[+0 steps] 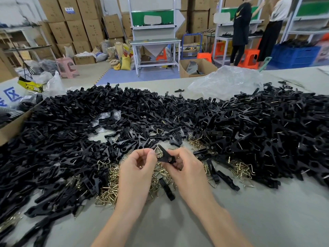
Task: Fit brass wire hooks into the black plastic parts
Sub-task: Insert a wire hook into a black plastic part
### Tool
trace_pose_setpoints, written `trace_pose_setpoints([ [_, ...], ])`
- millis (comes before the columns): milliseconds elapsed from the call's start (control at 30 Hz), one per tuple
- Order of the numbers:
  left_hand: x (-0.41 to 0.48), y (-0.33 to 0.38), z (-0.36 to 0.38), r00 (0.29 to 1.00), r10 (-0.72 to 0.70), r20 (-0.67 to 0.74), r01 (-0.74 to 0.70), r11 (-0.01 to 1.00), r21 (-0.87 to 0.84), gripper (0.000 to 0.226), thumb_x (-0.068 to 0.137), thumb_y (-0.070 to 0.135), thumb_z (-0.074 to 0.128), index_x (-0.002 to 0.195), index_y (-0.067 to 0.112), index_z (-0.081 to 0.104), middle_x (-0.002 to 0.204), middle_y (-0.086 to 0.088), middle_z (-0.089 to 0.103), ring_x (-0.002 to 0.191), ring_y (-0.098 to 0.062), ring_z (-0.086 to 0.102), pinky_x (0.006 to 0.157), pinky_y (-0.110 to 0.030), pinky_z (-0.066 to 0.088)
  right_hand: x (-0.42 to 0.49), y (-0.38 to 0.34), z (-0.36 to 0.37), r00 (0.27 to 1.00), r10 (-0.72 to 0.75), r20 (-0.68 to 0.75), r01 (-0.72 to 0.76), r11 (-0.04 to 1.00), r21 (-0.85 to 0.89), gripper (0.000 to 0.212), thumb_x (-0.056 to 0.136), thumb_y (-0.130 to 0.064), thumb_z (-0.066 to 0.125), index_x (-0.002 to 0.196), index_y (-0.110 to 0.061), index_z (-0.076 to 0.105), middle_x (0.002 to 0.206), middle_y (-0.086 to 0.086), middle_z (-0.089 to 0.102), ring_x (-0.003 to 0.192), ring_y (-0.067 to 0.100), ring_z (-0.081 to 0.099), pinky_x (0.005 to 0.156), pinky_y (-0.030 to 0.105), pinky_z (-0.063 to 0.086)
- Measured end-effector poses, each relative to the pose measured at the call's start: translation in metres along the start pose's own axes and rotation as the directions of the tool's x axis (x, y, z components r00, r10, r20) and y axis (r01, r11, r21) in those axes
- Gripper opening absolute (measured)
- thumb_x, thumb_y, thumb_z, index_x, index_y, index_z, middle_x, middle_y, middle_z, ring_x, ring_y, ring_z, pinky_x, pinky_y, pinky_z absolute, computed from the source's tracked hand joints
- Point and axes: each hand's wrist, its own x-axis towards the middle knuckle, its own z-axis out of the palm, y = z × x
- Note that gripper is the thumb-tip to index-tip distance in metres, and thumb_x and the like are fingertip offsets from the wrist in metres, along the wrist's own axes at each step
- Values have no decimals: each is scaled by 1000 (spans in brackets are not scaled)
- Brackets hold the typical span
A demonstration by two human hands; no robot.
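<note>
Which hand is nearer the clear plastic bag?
Right. Right hand, gripping a black plastic part, is nearside and left of the clear plastic bag; left hand, pinching a brass wire hook, is further left.

A single head-worn wide-angle camera is looking forward and down across the worktop (267, 220), sitting close above the person's left hand (137, 168) and right hand (187, 168), with the warehouse floor (92, 72) receding beyond.

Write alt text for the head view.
A person's right hand grips a black plastic part while the left hand pinches a brass wire hook against it, above a table heaped with black parts and loose brass hooks.
</note>
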Motion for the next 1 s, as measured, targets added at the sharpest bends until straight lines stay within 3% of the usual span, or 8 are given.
trace_pose_setpoints([
  [233,0,4,0,998,-51,45,53,997,-62,17,95,19,63,81,16,72,68,6,68,59,-1,54,55,-10,45,-1,-1,0,999,-37,8,37,999,-24,24,85,-21,80,104,-28,68,94,-23,62,89,-3,58,76,7,43],
  [433,3,4,-5,995,-54,89,51,998,39,20,94,26,63,81,15,72,68,-1,68,60,-8,52,51,-14,39,1,0,-2,999,-54,-1,54,998,-19,27,85,-14,79,110,-24,71,98,-21,61,89,-10,57,78,2,39],
  [733,9,12,-18,950,-147,276,128,988,85,19,96,19,60,86,13,75,71,2,73,62,-3,64,60,-15,52,6,1,-10,984,61,165,-92,977,191,39,90,-7,69,112,-39,71,108,-25,67,105,3,65,97,24,49],
  [900,7,12,-17,940,-168,298,139,983,117,20,95,24,63,89,10,74,82,-13,73,68,-9,62,67,-22,48,5,1,-11,986,51,161,-77,984,158,40,90,-6,70,115,-36,72,108,-24,66,103,3,66,95,23,49],
  [1000,6,12,-17,941,-175,291,147,982,116,19,96,23,61,90,11,75,87,-10,75,70,-8,64,69,-23,50,4,1,-12,987,51,155,-74,986,151,39,89,-7,71,117,-34,72,108,-22,67,103,2,65,95,20,48],
])
